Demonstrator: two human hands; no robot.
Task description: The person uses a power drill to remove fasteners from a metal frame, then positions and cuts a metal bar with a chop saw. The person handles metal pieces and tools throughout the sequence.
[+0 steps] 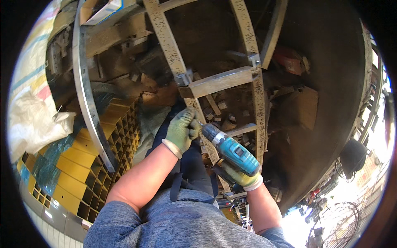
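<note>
A teal and black cordless drill is gripped in my gloved right hand, its nose pointing up and left. My left hand, in a green and yellow glove, is closed close to the drill's tip. Its curled fingers hide whatever is between them. Both hands are over a ladder-like frame with a speckled left rail and a speckled right rail. A plain crossbar joins the rails beyond my hands, with a metal bracket at its left end and another bracket at its right.
Stacked yellow square tubes lie to the left, partly wrapped in plastic, beside a long metal channel. An open box sits at the upper left. Scraps and offcuts litter the floor under the frame. Coiled wire lies at the lower right.
</note>
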